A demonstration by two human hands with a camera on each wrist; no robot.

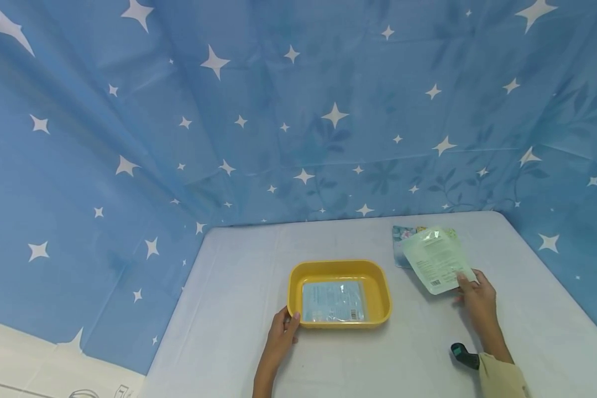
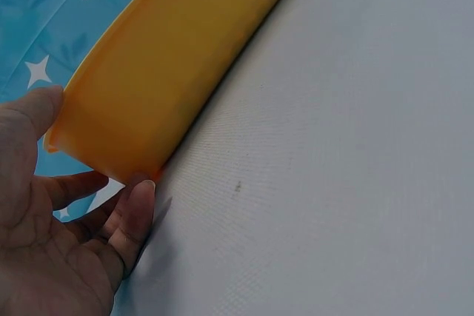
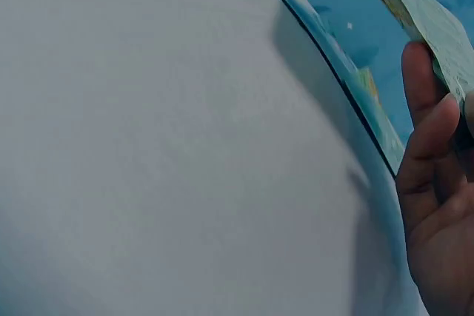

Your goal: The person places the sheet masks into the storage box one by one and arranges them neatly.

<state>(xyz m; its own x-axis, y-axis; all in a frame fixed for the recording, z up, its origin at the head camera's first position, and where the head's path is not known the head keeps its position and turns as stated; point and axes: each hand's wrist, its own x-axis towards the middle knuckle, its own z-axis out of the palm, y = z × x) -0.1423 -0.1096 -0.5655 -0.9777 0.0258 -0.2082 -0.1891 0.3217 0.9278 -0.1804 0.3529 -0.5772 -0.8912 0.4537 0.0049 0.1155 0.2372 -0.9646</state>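
Observation:
A yellow plastic tray (image 1: 345,325) stands on the table, with a pale blue flat packet (image 1: 332,301) lying inside it. My left hand (image 1: 279,336) grips the tray's near left corner; in the left wrist view its thumb is at the rim and the fingers bend beneath the corner. To the right of the tray, my right hand (image 1: 480,303) pinches the lower right corner of a pale green flat packet (image 1: 435,261), its printed, barcoded side up. This packet is tilted above the table and partly covers a blue flowered packet (image 1: 400,243) lying there.
A yellow-green patterned edge (image 1: 450,232) shows behind the held packet. A black strapped device (image 1: 464,355) sits at the right wrist. The white-covered table (image 1: 249,260) ends at a blue star-patterned curtain (image 1: 298,138) at the back and sides.

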